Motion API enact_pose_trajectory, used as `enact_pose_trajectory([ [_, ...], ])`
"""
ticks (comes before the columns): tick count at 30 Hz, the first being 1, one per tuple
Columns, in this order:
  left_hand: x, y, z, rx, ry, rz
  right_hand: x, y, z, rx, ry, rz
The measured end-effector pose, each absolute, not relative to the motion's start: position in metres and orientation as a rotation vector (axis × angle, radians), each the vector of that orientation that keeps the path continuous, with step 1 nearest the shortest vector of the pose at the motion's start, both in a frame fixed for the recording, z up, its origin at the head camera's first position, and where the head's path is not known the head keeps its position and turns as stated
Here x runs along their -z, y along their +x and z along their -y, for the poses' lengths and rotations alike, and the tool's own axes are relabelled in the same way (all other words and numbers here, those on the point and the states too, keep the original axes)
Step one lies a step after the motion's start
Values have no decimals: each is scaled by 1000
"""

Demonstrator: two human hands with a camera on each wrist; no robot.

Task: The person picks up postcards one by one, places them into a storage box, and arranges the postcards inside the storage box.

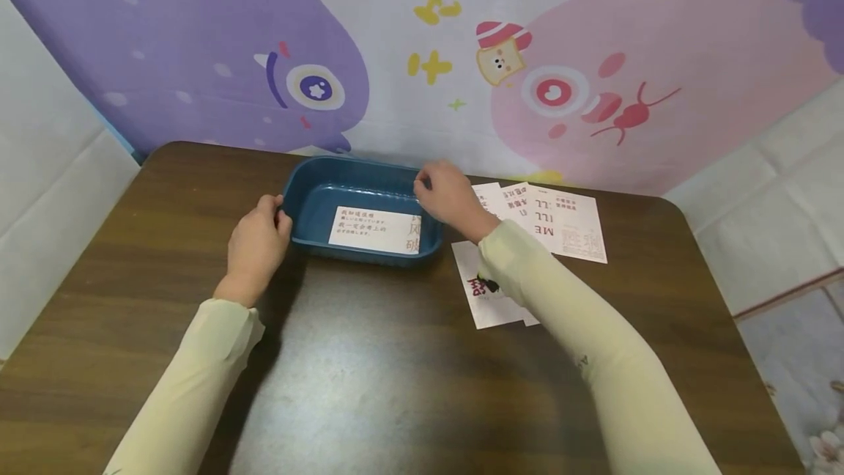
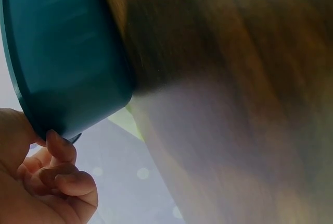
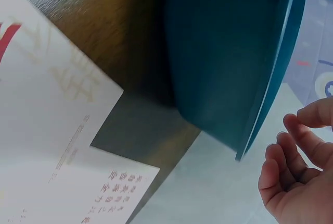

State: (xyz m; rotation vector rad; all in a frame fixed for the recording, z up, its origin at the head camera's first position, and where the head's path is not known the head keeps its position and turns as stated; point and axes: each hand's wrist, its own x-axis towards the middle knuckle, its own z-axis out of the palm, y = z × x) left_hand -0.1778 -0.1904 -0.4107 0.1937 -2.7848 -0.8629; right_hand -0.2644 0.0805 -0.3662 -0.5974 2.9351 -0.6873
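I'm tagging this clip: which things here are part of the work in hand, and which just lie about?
In hand:
- blue tray, left hand gripping its left rim, right hand at its far right rim
- card in the tray

Lying about:
- loose cards on the table, right of the tray
- cartoon backdrop

We get the head view from above, looking forward and down over the brown table (image 1: 395,387) toward the cartoon backdrop (image 1: 422,57). Left wrist view sits very close to the blue tray (image 2: 67,52) by its outer wall. Right wrist view, equally close, catches the tray's other end plus white cards (image 3: 57,130). All three views share the tray and tabletop.
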Motion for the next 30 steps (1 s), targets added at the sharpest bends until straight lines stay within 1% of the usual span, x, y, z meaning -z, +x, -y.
enact_pose_trajectory([
  [25,411,-178,190,862,219,2768,366,-265,-134,752,-492,-3035],
  [30,411,-179,188,863,218,2770,370,-264,-150,765,-416,-3053],
])
